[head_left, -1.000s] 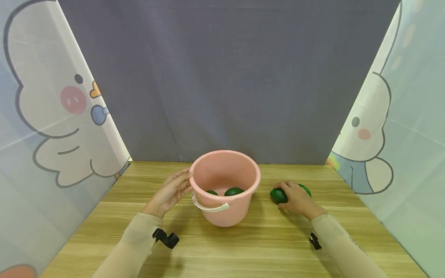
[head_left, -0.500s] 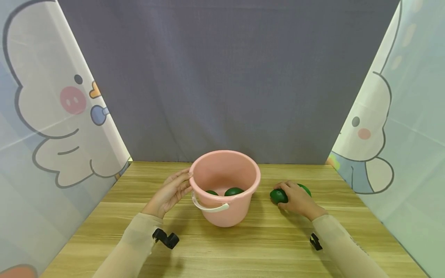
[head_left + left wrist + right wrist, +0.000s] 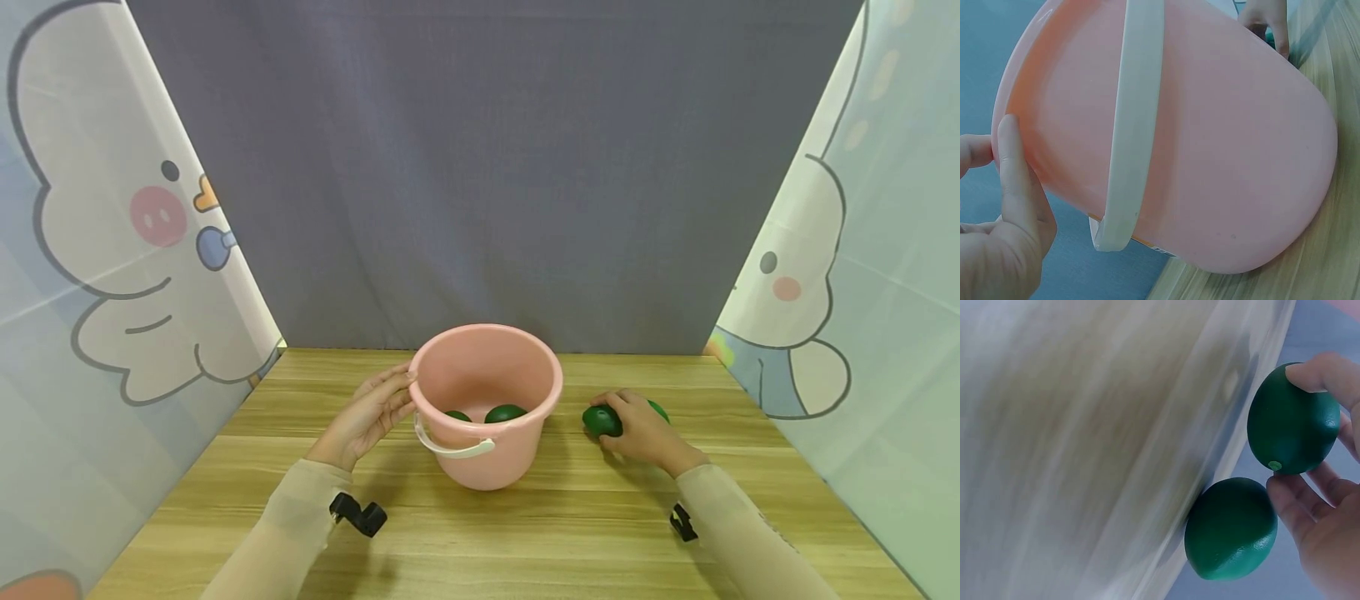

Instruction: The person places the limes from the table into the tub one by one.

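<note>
A pink bucket (image 3: 483, 467) stands upright on the table, its white handle (image 3: 453, 452) hanging down at the front. My left hand (image 3: 367, 419) pinches the bucket's rim at the left, thumb on one side and fingertips on the other, as the left wrist view shows. Two dark green, egg-shaped fruits (image 3: 505, 413) are visible inside, partly hidden by the front rim. To the right of the bucket, my right hand (image 3: 643, 429) grips another such green fruit (image 3: 1294, 425) between thumb and fingers, low over the table. Close beside it lies one more green fruit (image 3: 1232, 531), mostly covered by that hand in the head view.
The wooden table (image 3: 480, 542) ends at a grey curtain (image 3: 495, 183) at the back. Cartoon-printed cloths (image 3: 127, 275) hang along both sides. A black wrist mount (image 3: 358, 514) juts out from the left sleeve.
The right hand has shifted very slightly, so a bit less of the fruit behind it shows. The left hand and the bucket have stayed in place.
</note>
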Demonstrator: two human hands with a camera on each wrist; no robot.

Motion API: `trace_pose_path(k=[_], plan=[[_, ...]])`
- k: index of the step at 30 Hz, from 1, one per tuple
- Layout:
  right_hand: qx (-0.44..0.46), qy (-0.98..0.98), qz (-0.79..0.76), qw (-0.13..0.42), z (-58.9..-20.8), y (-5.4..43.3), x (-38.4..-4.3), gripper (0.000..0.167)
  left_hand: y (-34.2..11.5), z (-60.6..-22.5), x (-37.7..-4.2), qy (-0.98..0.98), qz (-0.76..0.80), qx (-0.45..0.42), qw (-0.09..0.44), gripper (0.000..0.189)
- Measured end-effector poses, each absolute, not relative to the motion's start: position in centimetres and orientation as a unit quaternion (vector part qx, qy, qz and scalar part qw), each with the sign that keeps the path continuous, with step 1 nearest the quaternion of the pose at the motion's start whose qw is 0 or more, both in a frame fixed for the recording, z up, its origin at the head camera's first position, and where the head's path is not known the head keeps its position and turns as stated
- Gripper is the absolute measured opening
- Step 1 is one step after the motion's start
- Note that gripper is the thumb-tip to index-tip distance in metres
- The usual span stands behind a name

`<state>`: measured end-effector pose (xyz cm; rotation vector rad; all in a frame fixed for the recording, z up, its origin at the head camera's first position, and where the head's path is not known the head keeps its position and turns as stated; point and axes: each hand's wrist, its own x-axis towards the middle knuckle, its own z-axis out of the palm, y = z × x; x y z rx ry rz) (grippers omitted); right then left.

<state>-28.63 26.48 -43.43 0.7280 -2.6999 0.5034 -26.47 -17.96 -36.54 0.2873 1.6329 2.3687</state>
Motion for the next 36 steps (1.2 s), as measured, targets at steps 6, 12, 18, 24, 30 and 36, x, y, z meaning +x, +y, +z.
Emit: trace_pose_path(k=[6,12,18,24,30,36], plan=[[0.257,-0.938,0.181,0.15,-43.3,26.7,-28.7,0.054,-18.0,-36.5,-26.5,0.562,0.812,0.099,0.126,0.051],[0.261,-0.936,0.186,0.145,-43.0,26.7,-28.6,0.053,-18.0,-36.6,-26.5,0.56,0.812,0.104,0.127,0.052],[0.258,-0.937,0.188,0.144,-42.9,26.8,-28.4,0.053,-18.0,-36.5,-26.6,0.558,0.814,0.102,0.125,0.051],[0.262,-0.934,0.199,0.144,-42.7,26.9,-28.2,0.053,-18.0,-36.6,-26.6,0.558,0.814,0.102,0.123,0.051],[0.271,-0.929,0.205,0.15,-42.7,27.1,-28.1,0.053,-17.9,-36.7,-26.7,0.558,0.814,0.101,0.125,0.051],[0.278,-0.924,0.215,0.154,-42.5,27.2,-28.1,0.052,-17.9,-36.7,-26.7,0.557,0.815,0.096,0.124,0.051]])
